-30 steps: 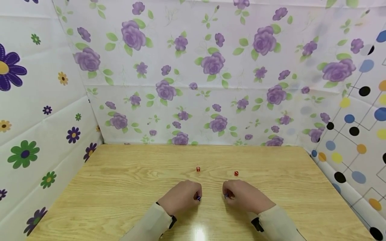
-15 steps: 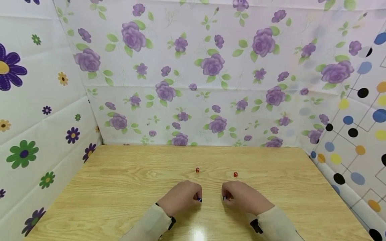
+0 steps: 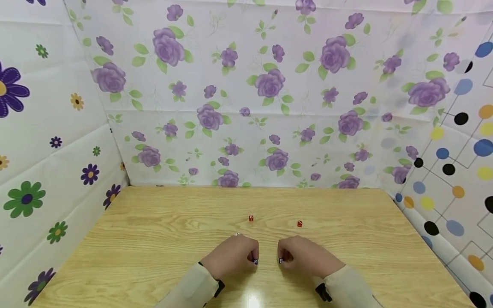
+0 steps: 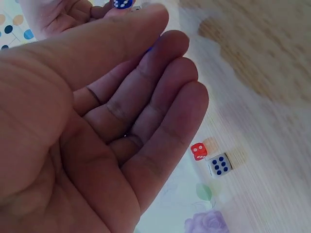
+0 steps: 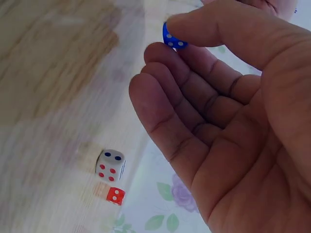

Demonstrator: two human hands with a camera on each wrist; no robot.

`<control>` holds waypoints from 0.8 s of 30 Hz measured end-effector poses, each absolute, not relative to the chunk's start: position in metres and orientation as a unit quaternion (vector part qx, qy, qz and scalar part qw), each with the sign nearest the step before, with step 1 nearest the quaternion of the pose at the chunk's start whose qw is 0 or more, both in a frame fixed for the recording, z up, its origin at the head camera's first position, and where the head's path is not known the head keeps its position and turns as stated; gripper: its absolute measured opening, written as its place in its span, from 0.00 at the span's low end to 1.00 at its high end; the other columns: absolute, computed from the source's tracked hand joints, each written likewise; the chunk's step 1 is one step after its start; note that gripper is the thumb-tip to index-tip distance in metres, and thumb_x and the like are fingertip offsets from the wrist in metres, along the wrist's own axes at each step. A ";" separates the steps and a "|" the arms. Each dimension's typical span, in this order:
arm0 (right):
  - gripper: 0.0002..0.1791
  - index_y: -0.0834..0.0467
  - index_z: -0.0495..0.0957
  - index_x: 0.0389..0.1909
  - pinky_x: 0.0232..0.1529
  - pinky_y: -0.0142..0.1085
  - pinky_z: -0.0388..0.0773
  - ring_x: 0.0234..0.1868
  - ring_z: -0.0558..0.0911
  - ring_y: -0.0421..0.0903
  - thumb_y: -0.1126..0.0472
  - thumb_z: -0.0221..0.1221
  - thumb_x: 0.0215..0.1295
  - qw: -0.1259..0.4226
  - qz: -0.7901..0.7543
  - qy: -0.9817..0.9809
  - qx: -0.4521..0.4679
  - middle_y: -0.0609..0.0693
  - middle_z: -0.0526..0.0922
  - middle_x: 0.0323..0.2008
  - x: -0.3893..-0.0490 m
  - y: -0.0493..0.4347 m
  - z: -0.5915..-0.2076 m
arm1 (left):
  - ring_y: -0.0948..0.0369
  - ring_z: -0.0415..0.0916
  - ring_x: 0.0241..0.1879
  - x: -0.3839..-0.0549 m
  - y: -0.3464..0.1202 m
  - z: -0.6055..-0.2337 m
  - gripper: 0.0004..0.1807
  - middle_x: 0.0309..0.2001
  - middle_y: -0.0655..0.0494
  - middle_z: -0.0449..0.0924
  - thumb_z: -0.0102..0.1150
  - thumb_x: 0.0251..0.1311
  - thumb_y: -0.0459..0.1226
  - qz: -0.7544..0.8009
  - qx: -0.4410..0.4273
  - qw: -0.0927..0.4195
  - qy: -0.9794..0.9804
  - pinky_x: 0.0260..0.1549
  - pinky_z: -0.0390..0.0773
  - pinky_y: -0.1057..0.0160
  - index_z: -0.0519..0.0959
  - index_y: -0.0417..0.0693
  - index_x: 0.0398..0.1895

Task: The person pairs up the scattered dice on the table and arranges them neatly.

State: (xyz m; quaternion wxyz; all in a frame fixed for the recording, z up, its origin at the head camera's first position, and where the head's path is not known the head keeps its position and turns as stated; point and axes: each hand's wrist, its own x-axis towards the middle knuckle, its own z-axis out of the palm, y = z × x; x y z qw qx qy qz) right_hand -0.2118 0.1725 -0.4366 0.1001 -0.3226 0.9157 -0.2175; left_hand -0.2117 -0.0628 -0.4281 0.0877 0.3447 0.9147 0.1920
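My left hand pinches a blue die with white pips between thumb and fingertips. In the left wrist view that die is mostly hidden; only a blue sliver shows between the fingers. Opposite it, my right hand holds a second blue die between thumb and index finger, its other fingers curled in. A small gap separates the two hands. Beyond them on the table lie two red dice, a left one and a right one. A white die peeks out behind my left knuckles.
The right wrist view shows a larger white die beside a red die. Light wood covers the table. Flowered cloth hangs along its back edge, with patterned cloths at both sides.
My right hand has shifted left and slightly nearer my body, narrowing the gap between the blue dice. A white die has come into view behind my left hand. Both hands keep their dice.
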 end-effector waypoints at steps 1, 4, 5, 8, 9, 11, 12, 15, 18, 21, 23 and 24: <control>0.07 0.46 0.77 0.28 0.29 0.28 0.71 0.25 0.71 0.32 0.63 0.63 0.58 0.105 -0.217 0.915 -0.323 0.33 0.74 0.25 -0.211 0.172 -0.437 | 0.74 0.69 0.24 -0.211 -0.063 -0.428 0.09 0.23 0.74 0.73 0.71 0.49 0.38 0.188 0.347 0.088 0.915 0.27 0.72 0.73 0.78 0.59 0.25; 0.08 0.44 0.77 0.28 0.30 0.27 0.72 0.26 0.72 0.31 0.62 0.64 0.58 0.113 -0.215 0.912 -0.329 0.31 0.74 0.25 -0.210 0.170 -0.439 | 0.74 0.69 0.24 -0.210 -0.062 -0.427 0.09 0.23 0.74 0.72 0.71 0.49 0.37 0.178 0.353 0.082 0.915 0.26 0.71 0.73 0.78 0.60 0.24; 0.08 0.44 0.77 0.28 0.30 0.27 0.72 0.26 0.72 0.31 0.62 0.64 0.59 0.115 -0.215 0.911 -0.333 0.31 0.74 0.25 -0.209 0.170 -0.439 | 0.74 0.69 0.23 -0.209 -0.063 -0.427 0.09 0.22 0.74 0.72 0.70 0.48 0.37 0.179 0.354 0.081 0.914 0.26 0.71 0.72 0.78 0.60 0.24; 0.09 0.43 0.78 0.27 0.31 0.27 0.72 0.27 0.73 0.30 0.63 0.63 0.58 0.118 -0.212 0.906 -0.347 0.30 0.75 0.26 -0.206 0.168 -0.438 | 0.73 0.68 0.22 -0.207 -0.063 -0.428 0.09 0.21 0.74 0.71 0.68 0.47 0.37 0.177 0.360 0.077 0.913 0.25 0.70 0.72 0.78 0.61 0.23; 0.10 0.42 0.78 0.27 0.31 0.27 0.72 0.27 0.73 0.30 0.63 0.63 0.58 0.119 -0.211 0.905 -0.351 0.30 0.75 0.26 -0.206 0.167 -0.437 | 0.73 0.67 0.22 -0.206 -0.063 -0.428 0.08 0.21 0.74 0.70 0.68 0.46 0.37 0.178 0.362 0.077 0.912 0.25 0.69 0.72 0.78 0.61 0.22; 0.10 0.42 0.77 0.27 0.32 0.27 0.73 0.27 0.73 0.29 0.62 0.63 0.58 0.118 -0.209 0.902 -0.360 0.30 0.75 0.26 -0.204 0.166 -0.436 | 0.73 0.68 0.21 -0.206 -0.063 -0.428 0.08 0.20 0.74 0.71 0.68 0.46 0.37 0.181 0.366 0.080 0.909 0.24 0.69 0.71 0.78 0.61 0.22; 0.09 0.42 0.78 0.27 0.32 0.26 0.73 0.27 0.73 0.29 0.62 0.63 0.58 0.118 -0.210 0.900 -0.364 0.30 0.75 0.26 -0.203 0.165 -0.436 | 0.73 0.68 0.21 -0.206 -0.063 -0.428 0.08 0.20 0.74 0.70 0.68 0.46 0.37 0.181 0.369 0.080 0.908 0.24 0.69 0.71 0.78 0.61 0.22; 0.08 0.43 0.78 0.27 0.32 0.26 0.73 0.27 0.74 0.29 0.62 0.63 0.57 0.121 -0.214 0.895 -0.373 0.30 0.76 0.26 -0.202 0.163 -0.436 | 0.73 0.68 0.21 -0.207 -0.062 -0.429 0.09 0.20 0.73 0.71 0.69 0.46 0.38 0.182 0.374 0.089 0.905 0.24 0.69 0.71 0.78 0.62 0.22; 0.08 0.44 0.78 0.27 0.32 0.25 0.73 0.28 0.74 0.29 0.62 0.64 0.56 0.120 -0.212 0.893 -0.378 0.30 0.76 0.26 -0.202 0.162 -0.438 | 0.73 0.67 0.21 -0.207 -0.061 -0.430 0.09 0.20 0.73 0.71 0.70 0.45 0.38 0.179 0.378 0.096 0.903 0.23 0.69 0.72 0.77 0.62 0.22; 0.08 0.45 0.78 0.27 0.33 0.25 0.73 0.28 0.74 0.29 0.63 0.64 0.56 0.123 -0.211 0.891 -0.382 0.31 0.76 0.26 -0.201 0.160 -0.438 | 0.73 0.67 0.21 -0.206 -0.061 -0.430 0.09 0.19 0.73 0.70 0.70 0.44 0.39 0.174 0.384 0.094 0.902 0.23 0.69 0.72 0.77 0.61 0.22; 0.07 0.46 0.78 0.27 0.32 0.25 0.73 0.28 0.74 0.29 0.63 0.64 0.56 0.124 -0.211 0.890 -0.385 0.31 0.75 0.26 -0.200 0.159 -0.438 | 0.73 0.67 0.21 -0.206 -0.060 -0.430 0.09 0.19 0.73 0.70 0.70 0.44 0.38 0.172 0.384 0.095 0.902 0.23 0.68 0.72 0.77 0.61 0.22; 0.07 0.46 0.78 0.27 0.32 0.25 0.73 0.27 0.74 0.29 0.63 0.64 0.56 0.126 -0.212 0.889 -0.385 0.31 0.75 0.26 -0.200 0.159 -0.438 | 0.73 0.67 0.21 -0.205 -0.060 -0.430 0.09 0.19 0.73 0.70 0.70 0.44 0.38 0.169 0.385 0.093 0.903 0.23 0.68 0.72 0.77 0.61 0.22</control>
